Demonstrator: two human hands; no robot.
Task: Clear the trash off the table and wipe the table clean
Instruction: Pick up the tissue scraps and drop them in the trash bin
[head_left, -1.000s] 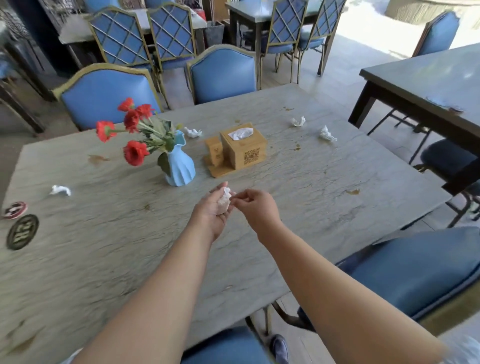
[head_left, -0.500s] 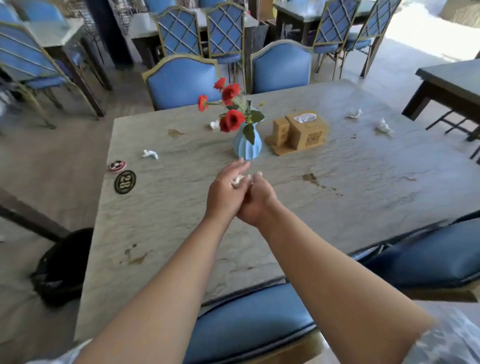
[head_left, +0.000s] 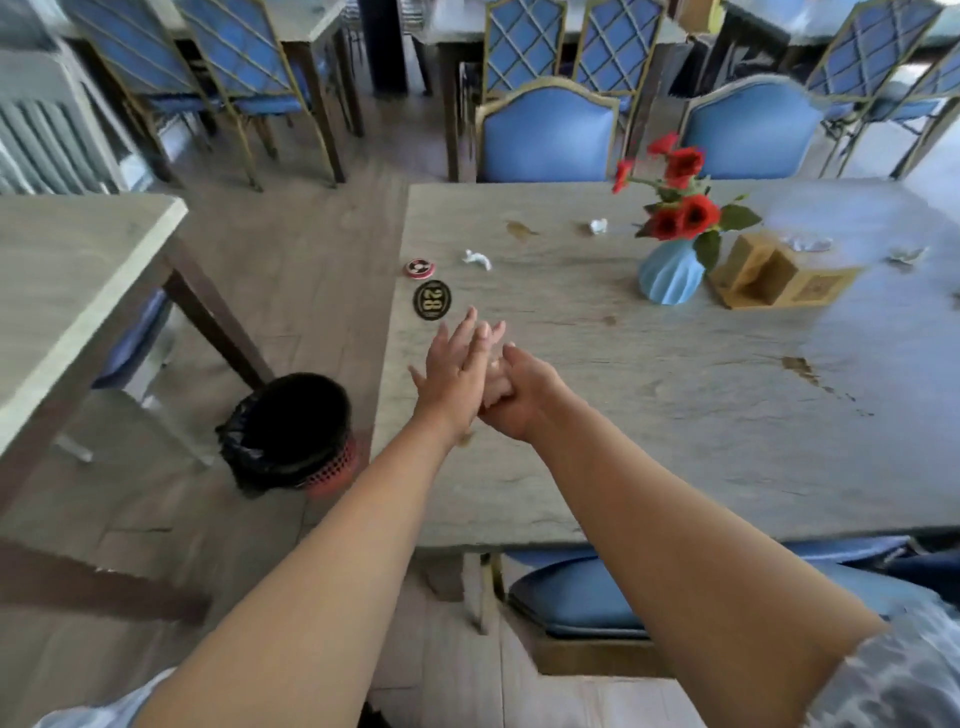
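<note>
My left hand (head_left: 456, 375) is held flat over the table's left part, fingers stretched and apart. My right hand (head_left: 525, 396) is curled against its palm, and a pale sliver of the crumpled tissue (head_left: 493, 383) shows between them, mostly hidden. The grey stone table (head_left: 675, 447) carries more crumpled tissues: one near the left edge (head_left: 477, 259), one behind the flowers (head_left: 598, 226), one at the far right (head_left: 906, 254). Brown stains mark the top at the back (head_left: 521, 229) and on the right (head_left: 801, 367). A bin with a black liner (head_left: 291, 431) stands on the floor left of the table.
A blue vase with red flowers (head_left: 670, 275) and a wooden tissue box (head_left: 779, 275) stand mid-table. A black disc marked 28 (head_left: 431, 300) and a red disc (head_left: 420, 267) lie at the left edge. Blue chairs ring the table; another table (head_left: 78, 270) stands left.
The view has swung left and the bin now shows beside my hands. My left fingers have spread out flat while my right hand has curled into the left palm over the tissue.
</note>
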